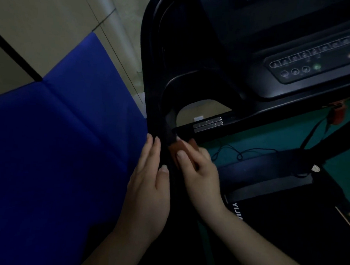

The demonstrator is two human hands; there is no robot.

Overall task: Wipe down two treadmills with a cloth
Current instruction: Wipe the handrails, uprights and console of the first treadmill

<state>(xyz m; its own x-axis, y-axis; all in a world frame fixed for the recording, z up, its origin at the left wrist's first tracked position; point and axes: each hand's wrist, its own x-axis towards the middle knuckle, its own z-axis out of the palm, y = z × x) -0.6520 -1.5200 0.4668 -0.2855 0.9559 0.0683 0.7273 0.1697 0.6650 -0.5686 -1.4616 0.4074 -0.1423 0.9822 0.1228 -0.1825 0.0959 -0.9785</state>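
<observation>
Right fingers [186, 153] curl around an orange-brown cloth [174, 147], pressing it against the treadmill's black handrail [153, 70]. Left fingers [155, 149] lie straight, flat against the rail's outer side. Both forearms reach in from below.

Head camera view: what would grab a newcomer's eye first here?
Two bare hands meet at the black treadmill frame, low in the middle: the left hand rests flat against the rail, the right hand presses a reddish-brown cloth to it. A bright blue mat fills the left side, and the button-studded console sits upper right.
</observation>
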